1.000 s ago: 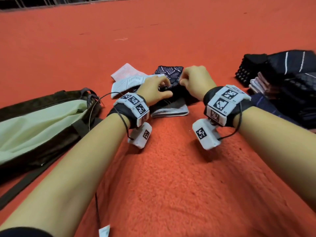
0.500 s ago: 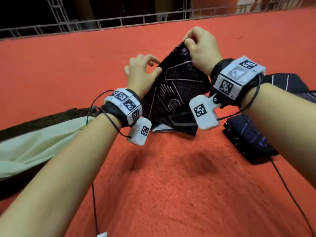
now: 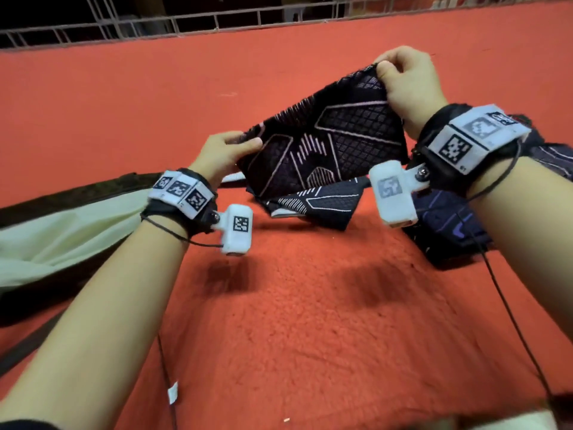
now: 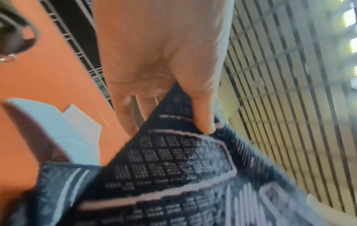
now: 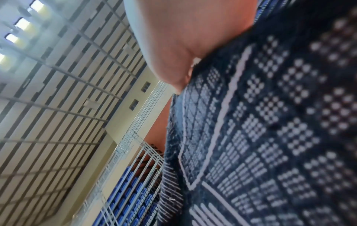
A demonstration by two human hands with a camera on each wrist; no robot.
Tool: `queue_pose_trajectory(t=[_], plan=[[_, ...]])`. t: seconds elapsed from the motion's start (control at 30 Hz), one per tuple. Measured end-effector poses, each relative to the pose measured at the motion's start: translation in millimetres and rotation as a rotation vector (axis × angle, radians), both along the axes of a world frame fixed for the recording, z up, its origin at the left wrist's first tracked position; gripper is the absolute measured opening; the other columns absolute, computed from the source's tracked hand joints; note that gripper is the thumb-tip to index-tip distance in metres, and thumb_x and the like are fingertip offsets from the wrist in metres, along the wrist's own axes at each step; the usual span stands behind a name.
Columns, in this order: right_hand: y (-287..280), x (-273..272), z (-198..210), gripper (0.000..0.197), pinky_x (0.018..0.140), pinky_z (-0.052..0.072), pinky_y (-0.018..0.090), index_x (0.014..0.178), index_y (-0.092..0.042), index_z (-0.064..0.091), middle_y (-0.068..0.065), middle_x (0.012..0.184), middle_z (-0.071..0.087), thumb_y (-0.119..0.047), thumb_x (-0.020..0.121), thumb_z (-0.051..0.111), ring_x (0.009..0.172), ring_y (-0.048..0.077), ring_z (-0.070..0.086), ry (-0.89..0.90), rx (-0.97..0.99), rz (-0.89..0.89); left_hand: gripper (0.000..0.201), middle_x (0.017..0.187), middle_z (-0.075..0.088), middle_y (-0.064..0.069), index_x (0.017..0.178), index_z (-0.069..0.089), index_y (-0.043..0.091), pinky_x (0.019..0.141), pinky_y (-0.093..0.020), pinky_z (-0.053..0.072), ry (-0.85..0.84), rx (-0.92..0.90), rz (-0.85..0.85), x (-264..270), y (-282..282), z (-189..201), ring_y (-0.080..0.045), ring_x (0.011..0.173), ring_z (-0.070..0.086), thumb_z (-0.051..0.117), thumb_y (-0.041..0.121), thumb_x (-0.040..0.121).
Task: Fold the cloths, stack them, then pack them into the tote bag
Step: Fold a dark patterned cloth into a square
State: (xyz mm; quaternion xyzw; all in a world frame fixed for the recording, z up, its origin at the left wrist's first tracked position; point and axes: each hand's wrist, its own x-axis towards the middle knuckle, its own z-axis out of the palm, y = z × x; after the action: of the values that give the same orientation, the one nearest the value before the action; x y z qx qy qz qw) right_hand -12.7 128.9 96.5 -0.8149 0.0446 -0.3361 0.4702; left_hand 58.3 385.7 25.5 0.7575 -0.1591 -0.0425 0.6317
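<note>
two hands hold the dark patterned woven cloth [image 3: 325, 144] up over the red fleece surface [image 3: 294, 305]: left hand [image 3: 223, 153] pinches its left corner, right hand [image 3: 403, 79] grips the top corner. its lower part drapes near the dark pile of cloths [image 3: 449, 231]. the cloth hangs slanted, so a fold may land crooked, or a pinch may slip. only the left wrist view shows the thumb [image 4: 203, 120] lying across the weave; only the head view shows the pale-lined dark tote bag [image 3: 62, 231] at left.

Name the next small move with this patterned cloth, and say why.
Probably spread it flat on the red carpet before folding. The left hand and right hand each pinch a corner of the dark patterned cloth, which hangs tilted in the air, its lower part bunched, so no clean crease is possible yet.
</note>
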Motion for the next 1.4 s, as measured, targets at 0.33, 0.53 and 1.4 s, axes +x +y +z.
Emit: queue_pose_trajectory(t=[0.33,0.53,1.4], plan=[[25,-51,-61,0.033,0.036,0.044,0.014,0.067,-0.01,0.055,-0.008,0.035,0.054,0.006,0.093,0.041,0.031,0.001,0.051,0.336,0.493,0.149,0.021,0.081,0.072,0.003,0.084,0.074,0.014,0.072,-0.023,0.054,0.201,-0.282,0.003,-60,53,-23,-0.008,0.073,0.066,0.054,0.013,0.09],[25,-47,-130,0.025,0.055,0.044,0.029,0.064,-0.018,0.05,0.003,0.054,0.049,0.001,0.081,0.051,0.051,0.013,0.049,0.592,0.385,0.039,0.041,0.072,0.073,0.004,0.069,0.077,0.02,0.064,-0.019,0.057,0.396,-0.178,-0.016,-63,60,-75,-0.006,0.066,0.067,0.047,0.008,0.093],[135,-44,-122,0.033,0.037,0.052,0.031,0.109,-0.008,0.037,0.001,0.081,0.044,-0.012,0.083,0.058,0.05,0.02,0.058,0.833,-0.173,0.213,0.024,0.07,0.072,0.005,0.089,0.064,0.013,0.06,-0.016,0.055,0.482,-0.106,-0.013,-57,60,-100,-0.003,0.063,0.066,0.046,-0.003,0.092]])
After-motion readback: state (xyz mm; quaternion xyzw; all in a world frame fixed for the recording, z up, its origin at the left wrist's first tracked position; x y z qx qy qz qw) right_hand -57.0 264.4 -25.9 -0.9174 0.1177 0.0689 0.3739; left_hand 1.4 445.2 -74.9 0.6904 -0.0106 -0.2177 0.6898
